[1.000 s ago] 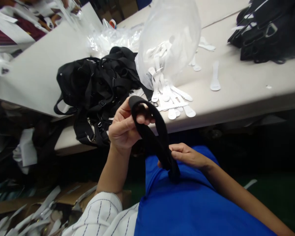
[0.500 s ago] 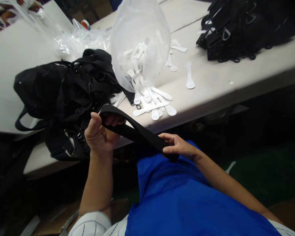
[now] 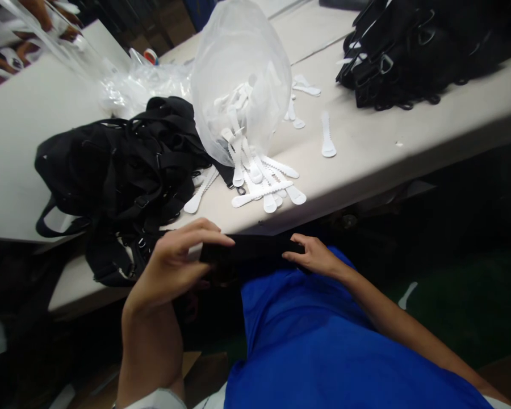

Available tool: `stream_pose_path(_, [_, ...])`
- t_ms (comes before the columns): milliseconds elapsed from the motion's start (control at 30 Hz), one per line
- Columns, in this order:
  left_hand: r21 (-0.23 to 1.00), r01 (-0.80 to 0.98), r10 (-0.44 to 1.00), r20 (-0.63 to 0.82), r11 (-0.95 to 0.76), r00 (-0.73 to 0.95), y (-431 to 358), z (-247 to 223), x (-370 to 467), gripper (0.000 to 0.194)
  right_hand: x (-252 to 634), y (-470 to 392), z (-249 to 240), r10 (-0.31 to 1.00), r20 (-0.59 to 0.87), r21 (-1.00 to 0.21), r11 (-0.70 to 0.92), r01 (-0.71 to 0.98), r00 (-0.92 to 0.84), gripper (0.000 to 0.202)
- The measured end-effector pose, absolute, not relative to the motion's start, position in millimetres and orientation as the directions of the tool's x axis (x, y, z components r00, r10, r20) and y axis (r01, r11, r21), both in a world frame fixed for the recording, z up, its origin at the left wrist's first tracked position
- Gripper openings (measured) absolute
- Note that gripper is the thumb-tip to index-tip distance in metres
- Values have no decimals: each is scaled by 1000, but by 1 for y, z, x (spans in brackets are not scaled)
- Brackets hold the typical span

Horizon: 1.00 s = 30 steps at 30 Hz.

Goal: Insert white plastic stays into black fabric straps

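Head camera view: a flat black fabric strap [image 3: 253, 250] stretches roughly level between the person's two hands, in front of the near edge of a long pale table [image 3: 366, 159] and at the top of a bright blue cloth garment [image 3: 323, 341] on the person's front. The left hand [image 3: 179, 258] is at the strap's left end, its fingers bent over the top edge and its thumb lower down, with a gap showing between them; how firmly it grips cannot be told. The right hand [image 3: 313, 255] pinches the other end between thumb and curled fingers. The strap is so dark against the shadow that its lower edge is hard to make out.

Beyond the left hand, a heap of black fabric bags with straps and metal buckles [image 3: 111, 165] lies on the table, part of it hanging over the near edge. Just right of the heap stands a translucent white plastic bag [image 3: 247, 51], with flat white strips with toothed edges [image 3: 268, 187] inside it and spilled in front of its mouth. One separate white toothed strip [image 3: 327, 136] lies farther right. Well apart, towards the right, sits a pile of black items with metal rings [image 3: 417, 57]. Crumpled clear plastic [image 3: 132, 85] lies behind the bags.
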State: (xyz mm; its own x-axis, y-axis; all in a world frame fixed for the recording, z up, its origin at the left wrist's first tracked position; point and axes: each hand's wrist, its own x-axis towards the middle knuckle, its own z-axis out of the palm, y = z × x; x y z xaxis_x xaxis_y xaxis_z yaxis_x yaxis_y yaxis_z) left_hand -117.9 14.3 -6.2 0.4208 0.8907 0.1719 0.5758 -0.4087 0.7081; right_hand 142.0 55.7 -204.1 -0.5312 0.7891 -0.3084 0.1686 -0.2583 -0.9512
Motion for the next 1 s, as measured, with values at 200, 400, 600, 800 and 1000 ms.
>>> stream_pose_path(200, [567,479,520,-101,-670,848,-28,-12,-50,31,140,62,-200,944,-292,-922,-320,-218,-152,41])
stream_pose_path(400, [647,459,582,-28,-609,813,-28,-80,-39,40,159,60,-169,939,-327,-783,-334,-526,-109,43])
stream_pose_path(600, [814,525,963,153,-249,221,0,-132,-22,77,164,44,-155,985,-137,-913,-167,-373,-105,26])
stream_pose_path(800, [894,412,950,45,-176,308,11,-151,18,107,166,36,-156,963,267,-953,259,160,31,29])
stream_pose_path(1000, [732,635,960,95,-247,265,2,-164,12,34,172,33,-159,966,257,-950,250,187,14,30])
